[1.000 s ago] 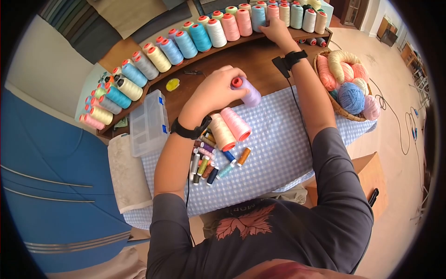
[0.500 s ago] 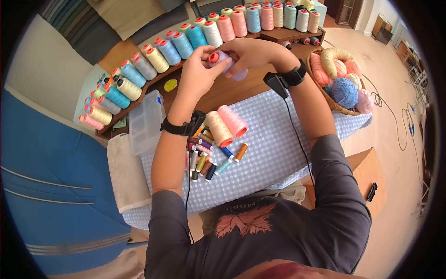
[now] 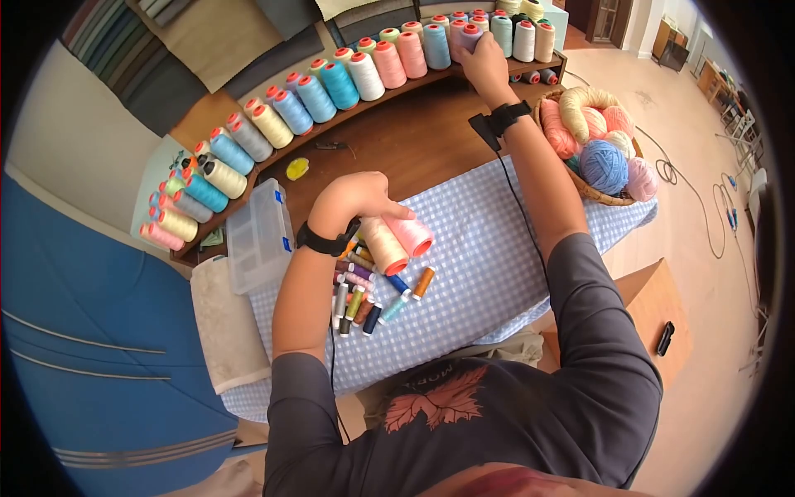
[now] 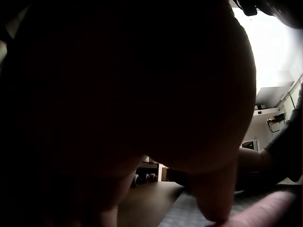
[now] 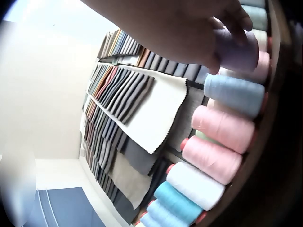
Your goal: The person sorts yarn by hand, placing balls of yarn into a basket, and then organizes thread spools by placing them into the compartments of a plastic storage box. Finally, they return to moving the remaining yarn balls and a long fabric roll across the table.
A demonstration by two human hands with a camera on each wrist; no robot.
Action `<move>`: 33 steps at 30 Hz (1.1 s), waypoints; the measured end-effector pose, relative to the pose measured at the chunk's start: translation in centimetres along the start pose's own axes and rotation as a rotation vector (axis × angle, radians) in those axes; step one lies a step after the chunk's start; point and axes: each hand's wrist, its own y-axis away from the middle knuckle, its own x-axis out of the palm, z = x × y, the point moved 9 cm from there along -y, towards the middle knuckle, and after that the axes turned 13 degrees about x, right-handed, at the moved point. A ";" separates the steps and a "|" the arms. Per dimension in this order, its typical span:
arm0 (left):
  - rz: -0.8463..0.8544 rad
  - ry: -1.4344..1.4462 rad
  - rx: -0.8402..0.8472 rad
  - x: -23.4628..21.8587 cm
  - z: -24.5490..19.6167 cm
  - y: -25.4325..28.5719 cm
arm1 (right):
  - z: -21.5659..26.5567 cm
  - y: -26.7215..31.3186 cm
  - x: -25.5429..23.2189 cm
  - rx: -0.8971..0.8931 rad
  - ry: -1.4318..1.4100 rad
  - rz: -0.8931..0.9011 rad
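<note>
My right hand [image 3: 484,66] grips a lavender thread cone [image 3: 469,37] at the back shelf, among the row of standing cones. In the right wrist view its fingers wrap round this lavender cone, beside a light blue cone [image 5: 234,94]. My left hand [image 3: 352,201] is lowered over the near part of the table, its thumb at the upper end of a pink thread cone [image 3: 411,236]. A cream thread cone [image 3: 384,246] lies beside the pink one. The left wrist view is mostly dark, with thumb and fingers spread apart.
Several small thread spools [image 3: 356,302] lie on the checked cloth [image 3: 472,265]. A clear plastic case [image 3: 259,236] stands at the left, near a yellow round item [image 3: 297,169]. A wicker basket [image 3: 609,197] of yarn sits at the right. Thread cones line the curved shelf [image 3: 397,91].
Both hands met around the lavender cone half a second ago. The right hand has since carried it up to the shelf, while the left hand has come back down to the pink cone.
</note>
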 end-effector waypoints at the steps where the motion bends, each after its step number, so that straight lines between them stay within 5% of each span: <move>1: -0.007 0.010 -0.001 0.0 0.1 -0.1 | -0.5 -0.1 0.5 0.002 0.000 -0.001; 5: 0.028 0.084 -0.024 0.1 0.4 -0.2 | -2.0 -0.7 1.6 0.032 0.030 0.055; 7: -0.140 0.251 0.052 -1.0 -0.2 0.0 | -2.2 -0.9 1.6 0.053 0.036 0.101; 11: -0.207 0.509 0.060 -0.9 -0.1 -0.3 | -2.8 -1.6 1.7 0.101 0.092 0.155; 14: -0.408 0.705 0.188 -2.6 -0.6 0.1 | 0.3 -1.2 0.3 -0.024 0.222 0.133; 16: -0.719 0.632 0.248 -5.5 0.4 1.1 | 4.4 0.1 -1.7 -0.150 0.272 0.155; 18: -0.916 0.619 0.240 -7.5 0.9 2.4 | 8.6 4.5 0.2 -0.211 -0.195 0.892; 20: -1.069 0.610 0.303 -9.0 0.3 3.9 | 10.7 8.7 -0.9 -0.253 0.174 0.970; 23: -1.205 0.656 0.389 -9.8 -0.2 5.0 | 14.7 13.7 -2.3 -0.497 -0.132 1.112; 26: -1.294 0.715 0.431 -9.6 -1.0 4.9 | 15.4 16.3 -1.1 -0.495 0.009 1.206; 30: -1.188 0.648 0.353 -8.3 -4.3 4.1 | 12.1 11.1 -0.8 -0.311 0.103 1.068; 33: -0.840 0.094 0.627 -6.2 -9.4 2.7 | 7.6 1.8 -4.5 -0.136 0.023 0.479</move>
